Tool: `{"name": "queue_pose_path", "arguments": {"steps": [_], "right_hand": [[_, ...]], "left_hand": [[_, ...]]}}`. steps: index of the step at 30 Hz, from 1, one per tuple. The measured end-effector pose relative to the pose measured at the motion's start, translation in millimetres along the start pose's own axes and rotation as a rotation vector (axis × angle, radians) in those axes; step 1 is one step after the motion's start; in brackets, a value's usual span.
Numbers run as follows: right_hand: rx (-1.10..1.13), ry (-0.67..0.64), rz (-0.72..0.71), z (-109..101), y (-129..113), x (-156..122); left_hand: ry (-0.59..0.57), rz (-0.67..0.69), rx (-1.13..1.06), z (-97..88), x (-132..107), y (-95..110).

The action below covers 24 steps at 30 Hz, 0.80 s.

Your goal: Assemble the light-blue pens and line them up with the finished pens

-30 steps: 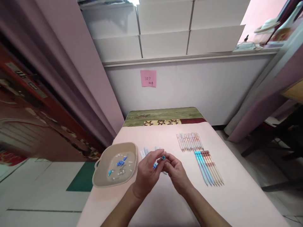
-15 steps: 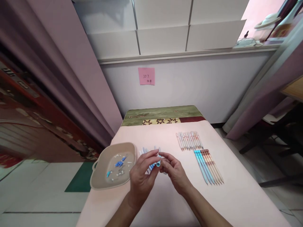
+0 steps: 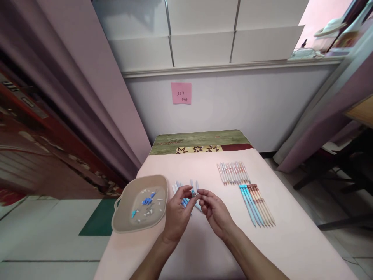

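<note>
My left hand (image 3: 178,210) grips a light blue pen barrel (image 3: 193,192) between thumb and fingers, its round end tipped up toward me. Close beside that end, my right hand (image 3: 214,210) is closed in a pinch; whatever it holds is too small to make out. Under and behind both hands lie loose blue and white pens (image 3: 197,185), partly hidden by the fingers. On the left stands a beige bin (image 3: 125,221) holding blue clips (image 3: 148,201) and several small white and clear pieces.
To the right lies a row of pale patterned pens (image 3: 233,173). Nearer me is a second row, with blue pens (image 3: 250,208) beside cream and brown pens (image 3: 264,206). A pink cloth (image 3: 291,241) covers most of the table. A pink note (image 3: 181,93) sticks to the wall.
Both hands have come slightly lower and turned, so the barrel's end now points more upward. My right fingers have drawn together into a pinch beside it.
</note>
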State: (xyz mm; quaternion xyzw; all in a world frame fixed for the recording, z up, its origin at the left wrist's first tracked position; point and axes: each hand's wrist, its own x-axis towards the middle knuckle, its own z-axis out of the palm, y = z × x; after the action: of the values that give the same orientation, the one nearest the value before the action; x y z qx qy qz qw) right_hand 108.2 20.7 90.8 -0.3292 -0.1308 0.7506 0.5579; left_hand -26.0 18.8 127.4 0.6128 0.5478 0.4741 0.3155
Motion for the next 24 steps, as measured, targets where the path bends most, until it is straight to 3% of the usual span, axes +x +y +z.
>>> {"name": "queue_pose_path", "arguments": {"steps": [4,9,14,17,24], "right_hand": [[0.136,0.025,0.061,-4.0,-3.9,3.3],[0.05,0.06,0.028,-14.8,1.5,3.2],[0.0,0.104,0.008,-25.4,8.7,2.6],[-0.086,0.113,-0.027,-25.6,8.6,-0.1],[-0.364,0.018,-0.102,-17.4,3.8,-12.0]], "left_hand": [[-0.033,-0.169,-0.314,4.2,1.8,-6.9],[-0.028,-0.473,-0.764,6.0,8.5,-16.8],[0.116,-0.813,-1.11,7.2,15.3,-19.6],[0.186,-0.872,-1.19,9.2,16.4,-18.6],[0.203,-0.956,-1.288,11.6,14.5,-13.0]]}}
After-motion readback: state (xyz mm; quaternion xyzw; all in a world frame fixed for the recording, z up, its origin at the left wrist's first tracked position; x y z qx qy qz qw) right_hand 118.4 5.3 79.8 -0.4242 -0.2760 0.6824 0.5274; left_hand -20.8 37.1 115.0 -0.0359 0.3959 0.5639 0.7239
